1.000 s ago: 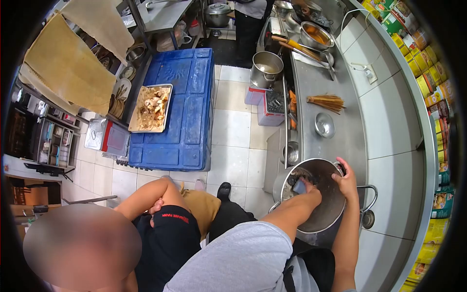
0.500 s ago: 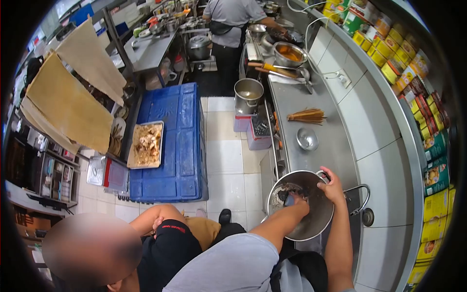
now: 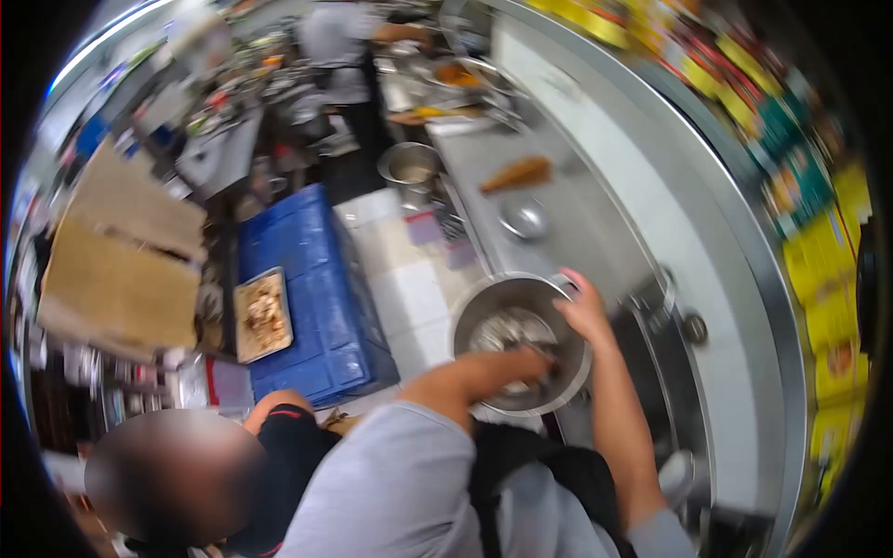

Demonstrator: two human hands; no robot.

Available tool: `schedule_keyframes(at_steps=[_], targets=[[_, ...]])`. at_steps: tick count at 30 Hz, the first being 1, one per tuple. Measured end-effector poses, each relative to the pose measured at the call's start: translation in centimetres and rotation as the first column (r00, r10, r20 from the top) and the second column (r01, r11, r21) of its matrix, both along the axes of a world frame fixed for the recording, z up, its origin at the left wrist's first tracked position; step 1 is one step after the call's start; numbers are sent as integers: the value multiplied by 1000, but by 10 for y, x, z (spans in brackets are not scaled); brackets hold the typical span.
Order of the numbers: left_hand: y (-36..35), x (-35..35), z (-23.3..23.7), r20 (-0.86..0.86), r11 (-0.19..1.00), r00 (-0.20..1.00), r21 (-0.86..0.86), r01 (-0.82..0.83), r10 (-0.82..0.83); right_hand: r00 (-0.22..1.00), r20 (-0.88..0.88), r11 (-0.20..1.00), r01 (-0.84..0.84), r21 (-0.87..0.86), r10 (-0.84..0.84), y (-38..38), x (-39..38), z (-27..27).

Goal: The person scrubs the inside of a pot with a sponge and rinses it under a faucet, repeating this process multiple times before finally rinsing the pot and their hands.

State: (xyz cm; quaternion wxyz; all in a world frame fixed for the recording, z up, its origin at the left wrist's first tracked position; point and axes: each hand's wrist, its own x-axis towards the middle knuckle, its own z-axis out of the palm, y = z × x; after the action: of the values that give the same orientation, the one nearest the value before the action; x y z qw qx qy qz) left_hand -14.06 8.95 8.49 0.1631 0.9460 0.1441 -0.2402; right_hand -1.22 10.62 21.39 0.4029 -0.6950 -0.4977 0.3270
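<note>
The view is blurred by motion. A large steel pot [image 3: 468, 312] stands tilted at the near end of the steel counter [image 3: 567, 200]. My left hand [image 3: 537, 359] is down inside the pot against its wall, closed on a dark scouring pad that is hard to make out. My right hand [image 3: 583, 312] grips the pot's far rim beside its handle. Both forearms reach in from my grey sleeve at the bottom.
A small steel bowl [image 3: 524, 219] and a bundle of sticks [image 3: 518, 174] lie further along the counter. A blue crate stack [image 3: 312, 279] carries a food tray [image 3: 262, 314]. A person [image 3: 284, 446] sits at lower left; another person [image 3: 339, 37] works at the back. Tins [image 3: 828, 279] line the right shelf.
The camera has swung and the picture has blurred. My left hand has moved lower and nearer inside the pot. My right hand keeps its grip on the rim.
</note>
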Motion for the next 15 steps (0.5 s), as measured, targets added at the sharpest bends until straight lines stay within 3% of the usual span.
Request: schedule_keyframes(at_steps=[2,3,5,6,10,11,14,15], targets=[[24,-5,-5,-174,992,983,-121,45,-66,991,108,988,94,-121,-81,-13,-5,14],[25,-23,-32,99,978,991,176,-107,91,983,164,990,97,-107,-78,-20,-4,18],[40,-26,19,-207,938,944,290,-191,257,973,144,977,193,-95,-178,-31,-3,12],[54,-27,21,-236,966,946,186,-180,222,965,156,969,226,-99,-209,-36,-3,12],[18,-2,19,-277,984,946,100,-146,168,959,151,954,261,-145,-240,-50,-5,24],[3,5,11,-199,998,980,69,-6,19,959,143,953,265,-146,-245,-53,-4,26],[-7,-5,6,-171,987,985,159,13,15,959,200,960,234,-155,-201,-57,-5,28],[11,-17,-5,-100,970,987,221,-101,125,962,193,962,225,-154,-194,-59,-5,27]])
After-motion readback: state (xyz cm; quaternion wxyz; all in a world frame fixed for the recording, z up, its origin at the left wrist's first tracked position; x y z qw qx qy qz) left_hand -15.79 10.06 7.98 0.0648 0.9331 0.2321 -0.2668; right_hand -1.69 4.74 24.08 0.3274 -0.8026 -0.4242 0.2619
